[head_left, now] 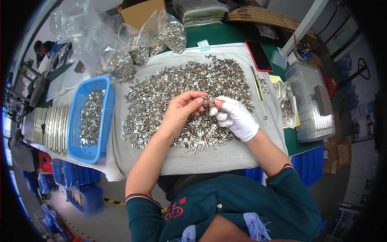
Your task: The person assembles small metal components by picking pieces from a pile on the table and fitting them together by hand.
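Note:
A broad pile of small shiny metal cylinders (161, 94) lies spread on a pale cloth (177, 164). Over its near middle, my bare left hand (186, 108) pinches a small metal cylinder (205, 98) between thumb and forefinger. My right hand (236, 117) wears a white glove that leaves at least one fingertip bare. Its fingers are closed on a metal cylinder (212, 101), almost touching the left fingertips. Whether more pieces sit within the curled fingers of either hand is hidden.
At left stands a blue basket (105, 121) holding more cylinders, beside a row of stacked trays (50, 127). Clear bags of cylinders (172, 34) line the back. Tweezers (256, 84), a red-edged phone (259, 56) and clear plastic boxes (310, 109) are on the right.

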